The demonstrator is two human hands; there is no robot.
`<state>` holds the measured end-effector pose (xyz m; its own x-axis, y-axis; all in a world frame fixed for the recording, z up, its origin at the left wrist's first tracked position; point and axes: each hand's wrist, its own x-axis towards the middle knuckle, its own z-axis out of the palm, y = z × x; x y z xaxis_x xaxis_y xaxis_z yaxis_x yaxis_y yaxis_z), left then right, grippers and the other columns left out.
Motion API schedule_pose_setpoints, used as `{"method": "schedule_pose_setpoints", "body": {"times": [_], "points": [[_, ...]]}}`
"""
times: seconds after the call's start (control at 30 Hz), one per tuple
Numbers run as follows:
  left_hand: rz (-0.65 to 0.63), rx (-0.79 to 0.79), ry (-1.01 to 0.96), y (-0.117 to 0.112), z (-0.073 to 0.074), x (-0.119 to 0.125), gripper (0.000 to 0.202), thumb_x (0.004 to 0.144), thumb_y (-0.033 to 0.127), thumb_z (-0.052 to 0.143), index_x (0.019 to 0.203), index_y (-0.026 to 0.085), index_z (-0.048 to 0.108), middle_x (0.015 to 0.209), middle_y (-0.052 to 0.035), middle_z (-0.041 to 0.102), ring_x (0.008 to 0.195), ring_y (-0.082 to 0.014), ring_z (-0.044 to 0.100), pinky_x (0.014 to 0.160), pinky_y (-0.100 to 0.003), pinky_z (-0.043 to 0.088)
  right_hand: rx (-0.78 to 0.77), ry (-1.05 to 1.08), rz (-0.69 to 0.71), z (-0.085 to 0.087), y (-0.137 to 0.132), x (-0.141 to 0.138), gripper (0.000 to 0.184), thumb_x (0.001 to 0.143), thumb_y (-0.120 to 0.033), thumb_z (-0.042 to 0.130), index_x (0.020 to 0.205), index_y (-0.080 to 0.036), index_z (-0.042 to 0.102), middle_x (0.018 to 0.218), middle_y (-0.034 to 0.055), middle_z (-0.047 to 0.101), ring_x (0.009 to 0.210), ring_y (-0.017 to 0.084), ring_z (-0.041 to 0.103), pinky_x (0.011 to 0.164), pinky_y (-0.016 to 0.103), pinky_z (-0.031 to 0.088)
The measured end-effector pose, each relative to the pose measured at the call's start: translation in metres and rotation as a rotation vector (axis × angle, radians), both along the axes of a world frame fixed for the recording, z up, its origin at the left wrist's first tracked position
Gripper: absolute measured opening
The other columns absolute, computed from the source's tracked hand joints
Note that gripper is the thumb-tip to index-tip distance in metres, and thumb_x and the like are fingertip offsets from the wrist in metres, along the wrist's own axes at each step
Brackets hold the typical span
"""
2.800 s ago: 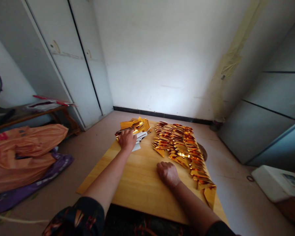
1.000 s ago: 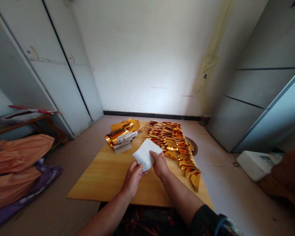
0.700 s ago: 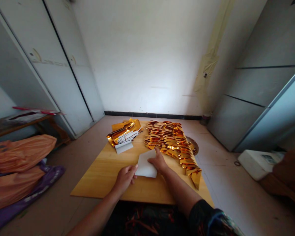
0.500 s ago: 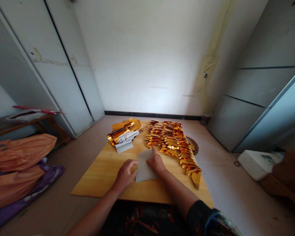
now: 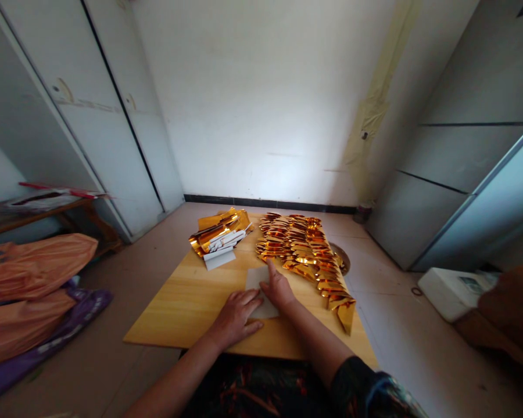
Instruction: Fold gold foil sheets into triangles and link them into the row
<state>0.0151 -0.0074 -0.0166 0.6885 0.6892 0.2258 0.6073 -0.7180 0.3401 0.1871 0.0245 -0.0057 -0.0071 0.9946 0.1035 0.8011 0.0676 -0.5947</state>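
The left hand (image 5: 237, 316) and right hand (image 5: 279, 290) are pressing flat, grip wide and empty, on a white rectangular paper sheet (image 5: 255, 277) on the wooden bench (image 5: 187, 302). Many folded gold foil pieces (image 5: 305, 252) are lying beside it; a stack of gold-and-white sheets (image 5: 220, 238) is sitting unfolded.

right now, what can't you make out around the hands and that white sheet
White sheet: head view, its near part lies under the left hand and right hand, so any fold is hidden.
Round dark thing: head view, mostly covered by the wooden board and folded gold pieces.
White box: head view, its label is too small to read.
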Motion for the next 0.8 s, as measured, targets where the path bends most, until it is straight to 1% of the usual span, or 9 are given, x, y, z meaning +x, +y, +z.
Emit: {"method": "schedule_pose_setpoints", "body": {"times": [0.17,0.23,0.33,0.37,0.47,0.57,0.67,0.73,0.8], "points": [[0.006,0.043,-0.013,-0.002,0.002,0.001,0.035,0.080,0.027,0.059,0.114,0.024,0.063,0.127,-0.0099,0.058,0.116,-0.0266,0.052,0.097,-0.042,0.038,-0.028,-0.139,-0.032,0.005,-0.011,0.021,0.044,0.087,-0.031,0.052,0.127,-0.013,0.050,0.106,0.0146,0.063,0.092,0.022,0.062,0.081,0.031,0.046],[0.009,0.043,-0.031,-0.002,0.002,0.001,0.033,0.080,0.027,0.058,0.113,0.025,0.063,0.124,-0.0085,0.060,0.113,-0.0255,0.053,0.096,-0.041,0.039,0.045,-0.206,-0.007,0.007,-0.020,0.034,0.038,0.087,-0.034,0.053,0.120,-0.016,0.056,0.108,0.0131,0.062,0.092,0.021,0.061,0.081,0.031,0.046],[0.008,0.030,-0.029,-0.002,0.003,-0.001,0.034,0.079,0.032,0.060,0.112,0.025,0.064,0.122,-0.0086,0.061,0.110,-0.0260,0.054,0.094,-0.041,0.039,0.188,-0.206,0.324,0.009,-0.037,0.049,0.044,0.080,-0.043,0.061,0.117,-0.020,0.060,0.120,0.0112,0.058,0.110,0.022,0.052,0.094,0.033,0.040],[-0.002,0.021,-0.028,-0.001,0.003,-0.002,0.037,0.078,0.036,0.062,0.113,0.025,0.064,0.122,-0.0089,0.061,0.109,-0.0265,0.054,0.094,-0.041,0.039,0.184,-0.214,0.433,0.009,-0.042,0.052,0.050,0.075,-0.046,0.067,0.118,-0.022,0.060,0.126,0.0104,0.055,0.116,0.025,0.049,0.097,0.036,0.038],[-0.044,-0.012,-0.044,0.003,0.003,-0.007,0.048,0.072,0.048,0.066,0.115,0.025,0.063,0.121,-0.0091,0.061,0.108,-0.0275,0.054,0.094,-0.041,0.039,0.134,-0.212,0.591,0.007,-0.052,0.053,0.052,0.071,-0.045,0.070,0.119,-0.027,0.061,0.128,0.0078,0.056,0.116,0.025,0.049,0.098,0.040,0.035],[-0.076,-0.046,-0.073,0.005,0.003,-0.012,0.058,0.067,0.055,0.068,0.117,0.027,0.062,0.121,-0.0086,0.061,0.108,-0.0276,0.054,0.095,-0.041,0.039,0.158,-0.192,0.577,0.003,-0.056,0.049,0.035,0.081,-0.039,0.062,0.114,-0.028,0.064,0.121,0.0066,0.061,0.112,0.022,0.052,0.096,0.038,0.035],[-0.082,-0.059,-0.098,0.004,0.003,-0.015,0.063,0.066,0.056,0.069,0.121,0.026,0.060,0.122,-0.0091,0.061,0.108,-0.0279,0.054,0.096,-0.041,0.038,0.208,-0.179,0.556,0.001,-0.056,0.045,0.027,0.086,-0.036,0.057,0.110,-0.028,0.066,0.115,0.0063,0.064,0.109,0.021,0.053,0.094,0.036,0.035],[-0.077,-0.056,-0.108,0.004,0.002,-0.015,0.061,0.066,0.053,0.069,0.120,0.025,0.061,0.121,-0.0095,0.061,0.108,-0.0284,0.054,0.095,-0.042,0.038,0.224,-0.157,0.556,0.002,-0.056,0.044,0.025,0.087,-0.035,0.055,0.108,-0.027,0.066,0.111,0.0060,0.066,0.107,0.021,0.055,0.093,0.036,0.035],[-0.074,-0.058,-0.132,0.004,0.000,-0.014,0.050,0.070,0.044,0.068,0.115,0.024,0.063,0.119,-0.0091,0.062,0.108,-0.0278,0.054,0.095,-0.042,0.039,0.215,-0.109,0.549,0.003,-0.055,0.043,0.024,0.089,-0.035,0.051,0.105,-0.025,0.067,0.104,0.0056,0.068,0.101,0.019,0.058,0.091,0.034,0.037]]}}
